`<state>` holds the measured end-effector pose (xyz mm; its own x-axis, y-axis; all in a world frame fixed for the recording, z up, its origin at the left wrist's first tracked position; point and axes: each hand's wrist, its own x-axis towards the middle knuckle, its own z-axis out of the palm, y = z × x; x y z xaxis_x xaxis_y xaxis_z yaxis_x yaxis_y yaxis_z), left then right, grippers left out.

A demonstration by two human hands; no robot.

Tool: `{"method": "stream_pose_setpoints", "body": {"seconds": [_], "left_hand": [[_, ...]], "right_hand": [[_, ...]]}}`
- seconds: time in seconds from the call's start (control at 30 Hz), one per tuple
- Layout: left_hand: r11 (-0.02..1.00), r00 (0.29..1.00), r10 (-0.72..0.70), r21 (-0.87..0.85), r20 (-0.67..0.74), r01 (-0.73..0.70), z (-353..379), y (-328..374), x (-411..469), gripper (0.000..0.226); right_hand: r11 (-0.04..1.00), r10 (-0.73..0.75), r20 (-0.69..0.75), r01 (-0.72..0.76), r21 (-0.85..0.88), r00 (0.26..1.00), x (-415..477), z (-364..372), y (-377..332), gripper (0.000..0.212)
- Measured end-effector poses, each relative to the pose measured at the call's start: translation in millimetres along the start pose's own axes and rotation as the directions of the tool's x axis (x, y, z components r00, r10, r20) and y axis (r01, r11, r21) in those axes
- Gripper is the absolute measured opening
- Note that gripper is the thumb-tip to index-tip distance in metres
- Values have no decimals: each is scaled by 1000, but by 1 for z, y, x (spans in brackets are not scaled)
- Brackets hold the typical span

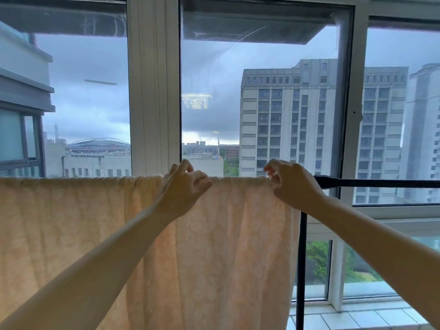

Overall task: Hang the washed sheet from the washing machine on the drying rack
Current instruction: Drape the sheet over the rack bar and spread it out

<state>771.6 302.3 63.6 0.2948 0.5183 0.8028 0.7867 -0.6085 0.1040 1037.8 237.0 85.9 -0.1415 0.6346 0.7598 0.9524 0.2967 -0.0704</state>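
Observation:
A pale peach patterned sheet [226,246] hangs over the black top bar of the drying rack [371,182] and covers the bar from the left edge to about the middle right. My left hand [183,189] is at the sheet's top fold, fingers curled over the fabric on the bar. My right hand [291,184] pinches the sheet's upper right corner where the fabric ends. To the right of that corner the bar is bare. The rack's black upright post [301,270] runs down just beside the sheet's right edge.
A large window with white frames [154,91] stands right behind the rack, with tall buildings outside. A white tiled sill or ledge [357,317] lies at the lower right, beside the rack's post.

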Motion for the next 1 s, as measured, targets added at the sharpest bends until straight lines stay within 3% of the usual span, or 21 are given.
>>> {"method": "stream_pose_setpoints", "body": {"seconds": [0.13, 0.37, 0.6, 1.0], "left_hand": [[997, 999, -4, -81, -53, 0, 7, 12, 4, 37], [992, 1000, 15, -123, -23, -18, 7, 26, 12, 29], [975, 992, 37, -214, -119, -62, 8, 13, 6, 17], [992, 958, -2, -119, -287, -34, 5, 3, -16, 13]], "right_hand": [[996, -91, 1, 91, -4, 996, 2, 10, -19, 23], [996, -65, -15, 64, -60, 998, 6, 18, -34, 22], [993, -77, -27, 79, 84, 997, 3, 19, -17, 11], [990, -140, -102, 141, 7, 985, -11, 8, 15, 11]]}}
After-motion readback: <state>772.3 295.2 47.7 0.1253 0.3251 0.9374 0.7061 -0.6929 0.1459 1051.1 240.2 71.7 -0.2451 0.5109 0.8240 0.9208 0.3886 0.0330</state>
